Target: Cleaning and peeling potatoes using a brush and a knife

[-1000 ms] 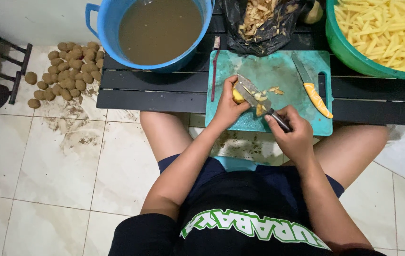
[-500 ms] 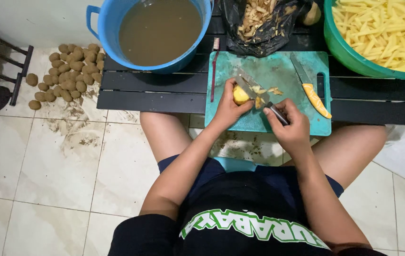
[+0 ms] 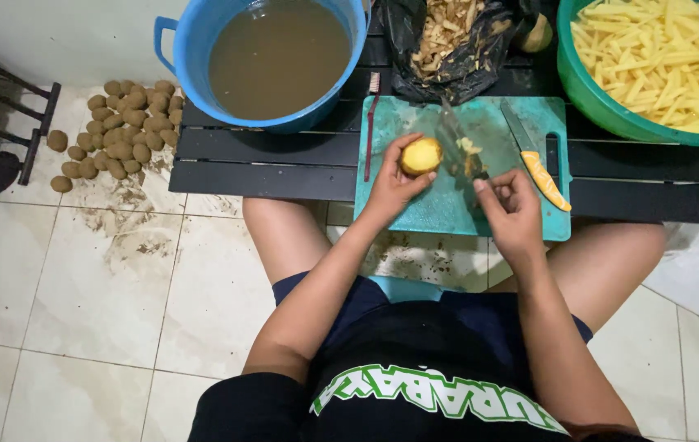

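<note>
My left hand (image 3: 393, 182) holds a partly peeled yellow potato (image 3: 420, 155) above a teal cutting board (image 3: 447, 209). Just to the right of the potato, my right hand (image 3: 510, 209) grips a knife (image 3: 453, 139) whose blurred blade points up and away. A few peel scraps (image 3: 470, 147) lie on the board beside the blade. A second knife with an orange handle (image 3: 544, 178) rests on the board's right side.
A blue tub of brown water (image 3: 276, 57) stands at the back left of the black slatted table (image 3: 243, 160). A black bag of peelings (image 3: 456, 37) and a green basin of potato sticks (image 3: 660, 57) sit behind the board. Unpeeled potatoes (image 3: 116, 135) lie on the tiled floor.
My left hand has turned the potato upward so its peeled face shows. The knife blade has swung up and away from the potato. Both hands sit slightly apart now.
</note>
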